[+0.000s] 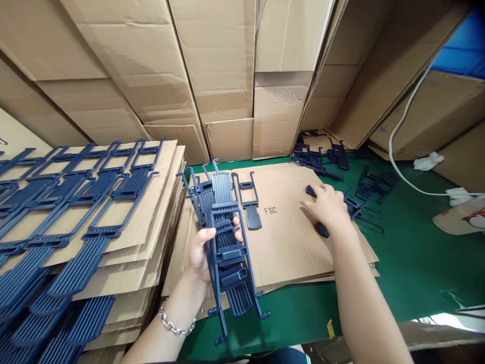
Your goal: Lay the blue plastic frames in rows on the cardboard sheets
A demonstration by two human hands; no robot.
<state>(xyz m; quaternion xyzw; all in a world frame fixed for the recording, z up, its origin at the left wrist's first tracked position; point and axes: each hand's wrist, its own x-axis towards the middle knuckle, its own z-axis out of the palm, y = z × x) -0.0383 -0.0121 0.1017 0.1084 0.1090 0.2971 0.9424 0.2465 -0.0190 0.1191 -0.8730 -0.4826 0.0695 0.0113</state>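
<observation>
My left hand is wrapped round a bunch of dark blue plastic frames with ribbed paddle ends, held above the cardboard. They overlap, with hooked ends pointing up and down. My right hand reaches over the right side of the cardboard sheet, fingers stretched out and apart. Beside and beneath it show a ribbed paddle end and another paddle end; the hand covers the rest of these parts. A single blue frame lies flat on the sheet between my hands, near the printed letters.
At left, stacked cardboard sheets carry rows of blue frames. More loose blue frames lie at the back right on the green table. Cardboard walls stand behind. A white cable and a paper cup are at right.
</observation>
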